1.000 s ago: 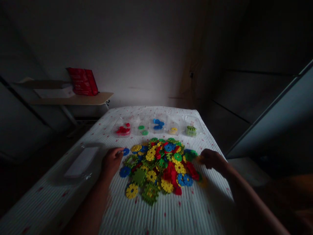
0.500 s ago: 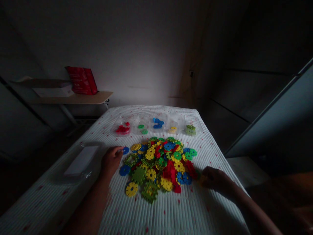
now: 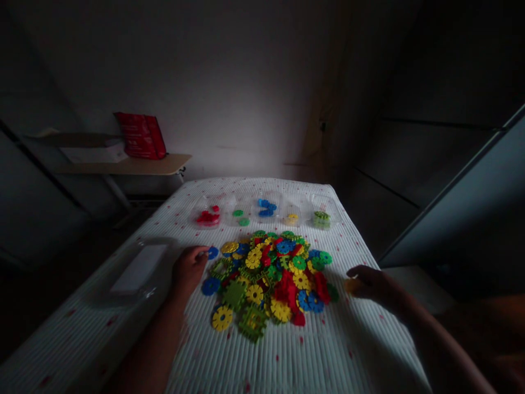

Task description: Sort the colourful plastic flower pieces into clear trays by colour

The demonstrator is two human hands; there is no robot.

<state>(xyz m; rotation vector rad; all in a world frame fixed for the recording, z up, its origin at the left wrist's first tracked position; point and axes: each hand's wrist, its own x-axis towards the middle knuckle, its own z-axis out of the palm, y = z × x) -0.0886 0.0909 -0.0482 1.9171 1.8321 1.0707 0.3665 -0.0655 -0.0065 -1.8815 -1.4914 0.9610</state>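
Note:
A mixed heap of plastic notched discs and square interlocking pieces [image 3: 258, 293], in yellow, blue, green and red, spreads over the table in front of me. At its left edge, my left hand [image 3: 189, 269] has its thumb and fingers closed at the rim of a blue notched disc [image 3: 212, 253]. To the right of the heap, my right hand [image 3: 369, 282] pinches a yellow notched disc [image 3: 353, 285], partly covered by the fingers and apart from the pile. A dark green disc [image 3: 333, 294] lies at the heap's right edge, near the right hand.
Clear plastic boxes stand in a row behind the heap, holding red pieces [image 3: 208, 218], green discs [image 3: 244, 222], blue discs [image 3: 267, 208], yellow discs [image 3: 292, 217] and light green squares [image 3: 322, 217]. A larger clear tray [image 3: 141, 273] sits at left. A side table [image 3: 164, 164] carries a red bag [image 3: 142, 137].
My right hand has drawn away from the heap to the right with the yellow disc, uncovering a dark green disc. My left hand stays by the blue disc. The view has shifted slightly.

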